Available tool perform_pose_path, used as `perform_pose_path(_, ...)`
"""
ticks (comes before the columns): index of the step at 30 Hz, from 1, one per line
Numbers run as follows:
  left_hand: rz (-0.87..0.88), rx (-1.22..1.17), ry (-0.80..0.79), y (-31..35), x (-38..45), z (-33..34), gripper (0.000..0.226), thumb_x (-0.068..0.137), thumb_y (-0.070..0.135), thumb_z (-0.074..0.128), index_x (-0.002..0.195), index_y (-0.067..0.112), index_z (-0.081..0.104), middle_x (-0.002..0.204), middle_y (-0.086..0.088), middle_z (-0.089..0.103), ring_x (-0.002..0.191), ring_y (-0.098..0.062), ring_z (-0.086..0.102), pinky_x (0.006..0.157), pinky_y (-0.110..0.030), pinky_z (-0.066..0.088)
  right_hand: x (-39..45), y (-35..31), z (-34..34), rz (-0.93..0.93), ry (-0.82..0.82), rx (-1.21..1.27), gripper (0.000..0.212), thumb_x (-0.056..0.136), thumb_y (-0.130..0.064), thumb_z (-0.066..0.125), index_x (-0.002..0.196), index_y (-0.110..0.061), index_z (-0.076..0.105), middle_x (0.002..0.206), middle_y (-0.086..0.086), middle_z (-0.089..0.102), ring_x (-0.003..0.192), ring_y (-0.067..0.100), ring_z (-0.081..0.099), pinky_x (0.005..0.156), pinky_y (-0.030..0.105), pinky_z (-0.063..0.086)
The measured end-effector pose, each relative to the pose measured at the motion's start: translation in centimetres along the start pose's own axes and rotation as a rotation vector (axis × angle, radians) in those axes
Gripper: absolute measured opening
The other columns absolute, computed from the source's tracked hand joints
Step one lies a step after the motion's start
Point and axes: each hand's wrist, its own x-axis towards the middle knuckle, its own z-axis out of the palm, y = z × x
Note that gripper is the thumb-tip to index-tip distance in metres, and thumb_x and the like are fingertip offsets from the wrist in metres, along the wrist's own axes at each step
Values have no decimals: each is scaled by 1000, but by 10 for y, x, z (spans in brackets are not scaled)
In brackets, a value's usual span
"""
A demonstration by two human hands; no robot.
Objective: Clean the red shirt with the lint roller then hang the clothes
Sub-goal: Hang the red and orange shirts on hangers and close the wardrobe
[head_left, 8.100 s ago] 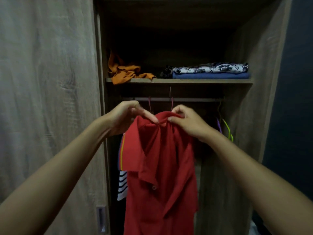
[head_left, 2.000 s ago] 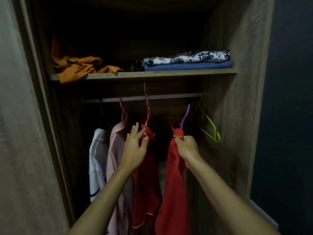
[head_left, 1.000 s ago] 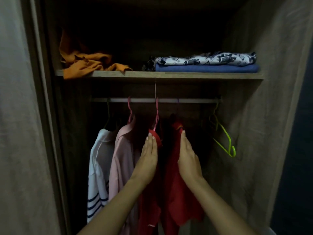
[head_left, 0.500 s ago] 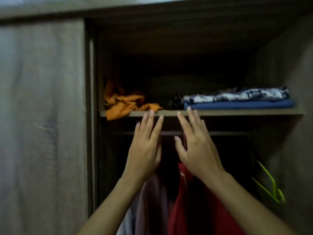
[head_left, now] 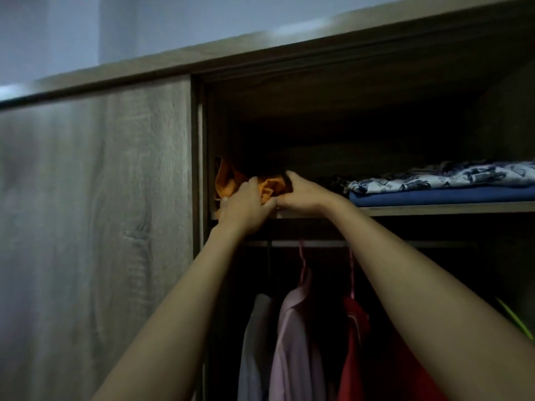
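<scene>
Now both hands are up on the shelf [head_left: 434,209]: my left hand [head_left: 246,206] and right hand [head_left: 301,195] have fingers curled into the orange cloth [head_left: 231,183]. Tugging it could drag it off the edge, I reckon. Below, the red shirt [head_left: 354,342] hangs on the rail [head_left: 318,243].

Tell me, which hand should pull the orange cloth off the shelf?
Probably the left hand: it already covers the orange cloth from the front, while the right hand only touches its right edge.
</scene>
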Motion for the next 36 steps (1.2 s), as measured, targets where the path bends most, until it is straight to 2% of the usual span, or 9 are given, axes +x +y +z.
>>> perform_pose_path(4, 126, -243, -27, 4, -30, -21, 24, 95, 33, 50, 111, 16, 55, 96, -3, 62, 87, -21, 61, 79, -37, 49, -22, 5, -1, -35, 64, -239, 22, 80, -48, 64, 93, -32, 60, 99, -2, 55, 97, 21, 55, 74, 32, 44)
perform_pose_path(10, 135, -586, -269, -16, -110, -15, 25, 83, 42, 50, 103, 31, 61, 96, 3, 67, 86, -11, 65, 86, -39, 52, -111, 8, 34, -229, 143, -553, 23, 78, -40, 63, 66, -28, 47, 161, -13, 4, 136, 21, 30, 99, 45, 42)
perform_pose_path(13, 105, -639, -301, -22, -135, -14, 25, 80, 40, 48, 99, 29, 61, 95, 1, 66, 87, -10, 62, 89, -39, 49, -145, 17, 57, -217, 221, -455, 19, 80, -31, 63, 84, -29, 45, 145, -9, 40, 118, 18, 46, 90, 37, 47)
perform_pose_path(16, 125, -804, -358, -22, -155, -23, 18, 87, 34, 50, 96, 23, 62, 91, 6, 63, 84, -3, 60, 82, -22, 47, -168, 18, 72, -140, 279, -363, 69, 77, -36, 68, 132, -38, 26, 85, -9, 56, 84, 21, 63, 75, 34, 49)
perform_pose_path(18, 159, -846, -432, -20, -166, -32, 15, 95, 34, 52, 104, 26, 61, 97, 13, 63, 89, 1, 62, 81, -18, 51, -177, 21, 85, -68, 259, -409, 82, 76, -42, 67, 141, -45, 18, 97, -3, 60, 91, 24, 63, 79, 37, 49)
perform_pose_path(22, 162, -843, -545, -26, -180, -44, 50, 75, 56, 66, 121, 49, 48, 110, 23, 58, 102, -1, 62, 82, -24, 57, -189, 34, 104, -24, 175, -327, 24, 87, -44, 55, 106, -33, 64, 117, -6, 50, 112, 14, 45, 96, 39, 41)
perform_pose_path(28, 75, -574, -431, -45, -180, -31, 56, 89, 38, 61, 139, 36, 38, 119, 9, 54, 109, -12, 56, 90, -30, 51, -211, 45, 108, 129, -68, 52, 38, 96, -40, 52, 81, -10, 69, 70, -3, 65, 63, 6, 60, 65, 30, 42)
perform_pose_path(32, 151, -263, -367, -50, -189, -7, 41, 101, 33, 39, 139, 20, 47, 124, -8, 63, 116, -23, 58, 97, -32, 45, -222, 56, 110, 193, -66, 135, 45, 97, -40, 49, 85, 1, 66, 70, 1, 59, 63, 11, 56, 61, 29, 41)
perform_pose_path(36, 127, -251, -162, -56, -189, -11, 32, 102, 34, 35, 108, 19, 63, 89, -6, 68, 89, -23, 65, 78, -34, 47, -238, 71, 106, 379, -6, 247, 44, 98, -39, 47, 93, -3, 71, 76, 1, 67, 71, 16, 64, 68, 27, 46)
